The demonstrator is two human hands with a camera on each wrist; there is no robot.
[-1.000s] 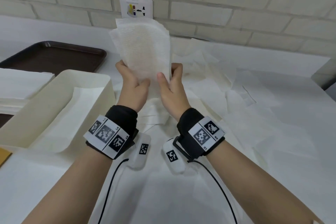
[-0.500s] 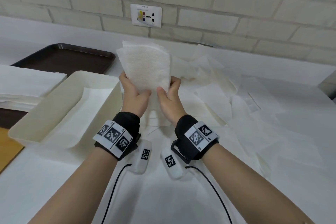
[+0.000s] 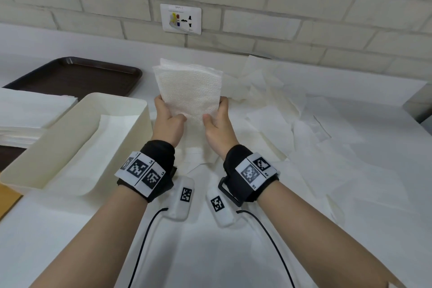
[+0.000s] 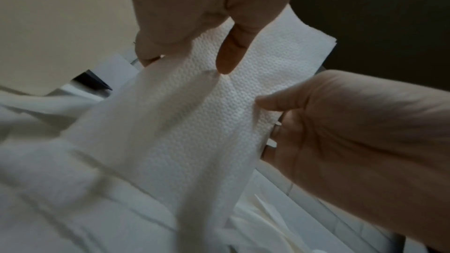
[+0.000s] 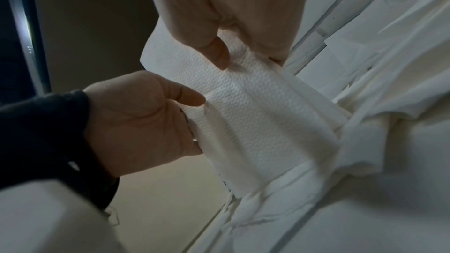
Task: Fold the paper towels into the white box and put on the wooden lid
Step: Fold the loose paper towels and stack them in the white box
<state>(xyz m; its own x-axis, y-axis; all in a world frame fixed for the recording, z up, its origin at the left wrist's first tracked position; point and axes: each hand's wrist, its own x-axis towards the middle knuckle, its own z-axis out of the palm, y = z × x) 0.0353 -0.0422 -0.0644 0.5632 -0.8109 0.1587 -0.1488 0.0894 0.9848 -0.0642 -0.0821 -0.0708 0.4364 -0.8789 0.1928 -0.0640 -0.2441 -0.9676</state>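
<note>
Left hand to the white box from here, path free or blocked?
Probably free: the white box sits open just beside the left hand, nothing between. But that hand grips the folded paper towels.

Folded towel stack (image 3: 188, 91) btwn hands (upright)

Little can be read with certainty. The left wrist band (image 3: 142, 174) carries black-and-white square code markers with small characters that look like "L4" and "L5", and the right wrist band (image 3: 253, 169) shows "R1" and "R2" beside its markers. The wall socket plate (image 3: 181, 18) on the far brick wall has a small printed line along its top, too small to read.
</note>
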